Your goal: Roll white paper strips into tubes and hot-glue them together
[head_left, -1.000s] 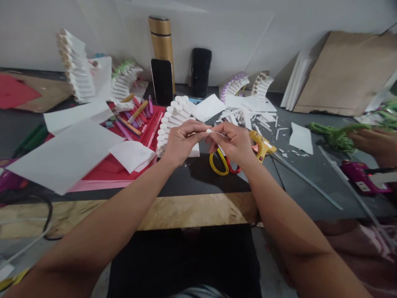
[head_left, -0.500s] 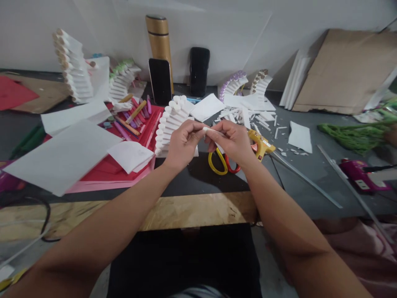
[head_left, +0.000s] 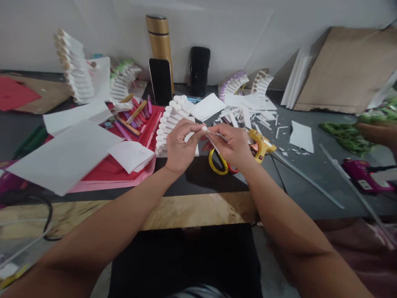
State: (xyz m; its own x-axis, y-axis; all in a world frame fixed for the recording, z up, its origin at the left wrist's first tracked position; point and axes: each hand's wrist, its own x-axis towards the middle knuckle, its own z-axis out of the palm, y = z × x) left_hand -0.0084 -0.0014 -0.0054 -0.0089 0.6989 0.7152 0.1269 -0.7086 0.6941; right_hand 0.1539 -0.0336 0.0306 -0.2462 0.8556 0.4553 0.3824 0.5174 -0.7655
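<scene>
Between my fingertips is a narrow white paper strip, its left end bunched into a small roll. My left hand pinches the rolled end. My right hand grips the strip, which slants down toward its palm. Just left of my hands stands a curved row of white paper rolls. Below my right hand lie scissors with yellow and red handles, their blades hidden. A yellow glue gun rests to the right of that hand.
White paper sheets and red paper cover the left. Paper scraps lie behind my hands. Two phones and a gold flask stand at the back. Glue sticks, a purple power strip and another person's hand are at right.
The white strip has turned from nearly level to slanting down at my right hand. Another person's hand has come in at the right edge, over the green bundle.
</scene>
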